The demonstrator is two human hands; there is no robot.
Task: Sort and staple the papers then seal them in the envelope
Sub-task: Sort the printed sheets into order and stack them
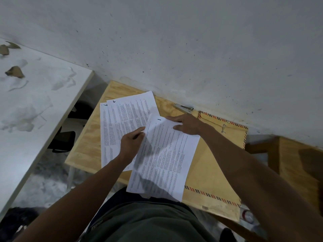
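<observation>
A printed sheet marked "1" (166,158) is lifted above the small wooden table (87,142). My left hand (131,144) pinches its left edge and my right hand (185,125) grips its top right corner. Two more printed sheets (125,116) lie overlapped on the table to the left, partly under my left hand. A large brown envelope (213,172) with red and blue striped borders lies on the right, partly under the held sheet and my right arm. A metal stapler (184,108) rests by the wall behind my right hand.
A grey wall (192,49) runs right behind the table. A white tabletop (35,95) with scraps stands to the left, dark objects (63,140) below it. Another wooden surface (297,163) sits at the right. A small round item (247,215) lies below the envelope's corner.
</observation>
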